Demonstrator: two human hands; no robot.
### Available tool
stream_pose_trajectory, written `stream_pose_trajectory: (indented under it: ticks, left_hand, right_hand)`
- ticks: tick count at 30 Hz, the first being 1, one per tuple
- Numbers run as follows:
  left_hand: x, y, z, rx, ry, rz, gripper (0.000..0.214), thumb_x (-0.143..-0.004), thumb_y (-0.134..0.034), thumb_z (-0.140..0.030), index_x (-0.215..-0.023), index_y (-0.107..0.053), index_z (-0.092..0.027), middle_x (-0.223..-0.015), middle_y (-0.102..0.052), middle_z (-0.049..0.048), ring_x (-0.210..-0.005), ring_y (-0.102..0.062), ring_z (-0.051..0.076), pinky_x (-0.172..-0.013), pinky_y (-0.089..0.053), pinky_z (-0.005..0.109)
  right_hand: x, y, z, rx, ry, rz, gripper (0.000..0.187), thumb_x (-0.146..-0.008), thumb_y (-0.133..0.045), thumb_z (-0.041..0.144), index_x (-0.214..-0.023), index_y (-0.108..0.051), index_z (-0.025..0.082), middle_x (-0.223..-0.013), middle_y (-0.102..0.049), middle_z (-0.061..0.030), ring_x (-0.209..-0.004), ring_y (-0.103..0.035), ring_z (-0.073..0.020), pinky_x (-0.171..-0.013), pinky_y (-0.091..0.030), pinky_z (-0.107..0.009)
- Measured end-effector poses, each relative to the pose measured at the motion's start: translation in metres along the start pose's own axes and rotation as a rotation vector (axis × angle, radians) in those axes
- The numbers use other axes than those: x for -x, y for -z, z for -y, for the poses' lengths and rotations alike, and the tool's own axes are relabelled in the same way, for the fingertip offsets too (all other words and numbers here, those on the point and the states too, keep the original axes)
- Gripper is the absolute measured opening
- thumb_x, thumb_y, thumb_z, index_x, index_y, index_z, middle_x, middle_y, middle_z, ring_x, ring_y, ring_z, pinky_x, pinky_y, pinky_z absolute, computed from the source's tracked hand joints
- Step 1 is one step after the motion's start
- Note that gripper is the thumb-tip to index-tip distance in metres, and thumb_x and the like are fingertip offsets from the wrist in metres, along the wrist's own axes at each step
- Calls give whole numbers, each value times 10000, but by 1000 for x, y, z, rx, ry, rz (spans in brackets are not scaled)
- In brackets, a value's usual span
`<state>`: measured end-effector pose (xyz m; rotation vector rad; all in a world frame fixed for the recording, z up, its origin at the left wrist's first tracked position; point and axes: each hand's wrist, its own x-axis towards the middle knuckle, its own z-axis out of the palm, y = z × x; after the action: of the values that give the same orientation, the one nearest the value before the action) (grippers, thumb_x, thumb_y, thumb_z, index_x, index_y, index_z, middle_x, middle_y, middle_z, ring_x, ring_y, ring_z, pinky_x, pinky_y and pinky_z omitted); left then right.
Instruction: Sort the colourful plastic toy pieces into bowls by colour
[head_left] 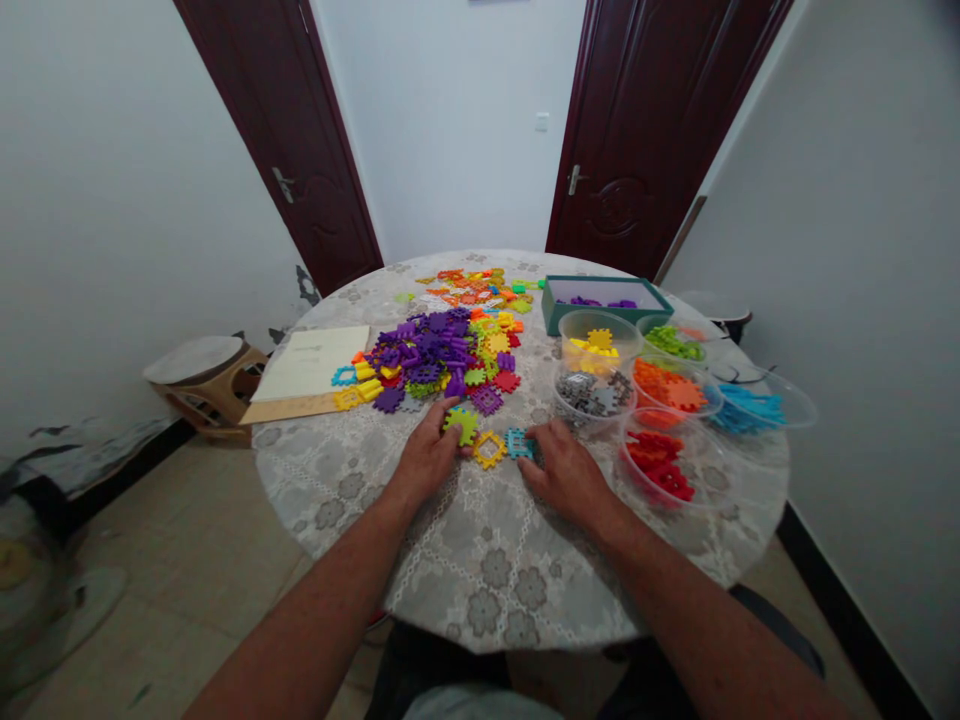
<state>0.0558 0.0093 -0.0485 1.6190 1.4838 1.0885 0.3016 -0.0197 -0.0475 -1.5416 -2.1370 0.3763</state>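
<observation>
My left hand (429, 452) is closed on a lime-green toothed building piece (463, 424), fingers at its far edge and thumb near its lower side. My right hand (564, 466) grips the right edge of a blue square-framed building piece (518, 443) between thumb and fingers. Between these two sits a yellow open-centred piece (490, 451), close against both; whether the three interlock I cannot tell. Just beyond my left hand rises a heap of mostly purple pieces (429, 345).
At right stand clear tubs holding red (660, 465), orange (670, 387), grey (592, 393), yellow (596, 350), green (673, 343) and blue pieces (750, 405). Behind them is a green box (553, 316). An open book (311, 368) lies at left; more mixed pieces (474, 288) lie farther back.
</observation>
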Motion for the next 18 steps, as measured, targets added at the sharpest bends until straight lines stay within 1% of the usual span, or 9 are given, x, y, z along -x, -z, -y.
stream_pose_trajectory:
  ticks: [3,4,6,9,13,15,17,18]
  left_hand:
    - [-3,2,0,68,39,-14,648,-777,-642,-167,-1422,-634,-225,-1319,-693,100,-1149,-662,255,-1006,-568,401]
    - [-4,3,0,94,47,-2,680,-744,-652,-144,-1419,-642,-221,-1349,-683,102,-1190,-644,269,-1027,-554,402]
    - [-6,3,1,165,58,26,736,-716,-654,-125,-1445,-627,-221,-1408,-652,103,-1225,-628,281,-1020,-554,401]
    - [-6,2,3,308,78,48,765,-727,-656,-134,-1484,-596,-229,-1420,-643,108,-1190,-647,272,-966,-578,388]
    - [-5,0,4,460,112,75,787,-740,-691,-154,-1513,-564,-228,-1267,-715,103,-1061,-691,237,-937,-586,382]
    - [-5,-2,3,511,114,99,776,-760,-699,-175,-1520,-550,-225,-1228,-722,93,-1043,-700,225,-935,-588,379]
    - [-4,-4,2,554,108,122,755,-779,-709,-194,-1516,-545,-222,-1217,-723,84,-1052,-704,221,-952,-588,381]
    - [-4,-6,1,577,105,130,747,-787,-714,-202,-1515,-543,-221,-1214,-724,82,-1054,-705,218,-964,-587,385]
  right_hand:
    - [0,-2,-2,-16,31,-27,463,-938,-650,256,-1389,-592,164,-1407,-581,-174,-1224,-608,-288,-1033,-509,-406]
    - [-1,-3,-3,-17,43,-19,488,-939,-644,252,-1415,-578,163,-1422,-581,-175,-1252,-601,-293,-1050,-505,-412]
    - [-1,-4,-3,-14,51,-3,505,-942,-632,253,-1434,-572,157,-1379,-612,-174,-1253,-606,-298,-1056,-507,-420]
    - [-1,-7,-4,-13,16,-44,543,-940,-615,272,-1466,-552,150,-1301,-631,-178,-1181,-635,-303,-1020,-526,-428]
    - [-1,-7,-3,-102,-6,-174,517,-908,-593,263,-1413,-593,154,-1275,-629,-178,-1161,-633,-304,-1008,-526,-439]
    - [-2,-3,-2,-198,-17,-230,485,-873,-612,277,-1344,-635,165,-1235,-644,-158,-1076,-648,-283,-962,-537,-428]
    - [-3,2,0,-345,-63,-224,436,-851,-634,306,-1267,-670,182,-1074,-672,-99,-855,-642,-220,-817,-552,-372]
    - [-3,5,2,-454,-102,-185,412,-849,-644,324,-1237,-679,190,-952,-665,-57,-732,-603,-183,-716,-535,-330]
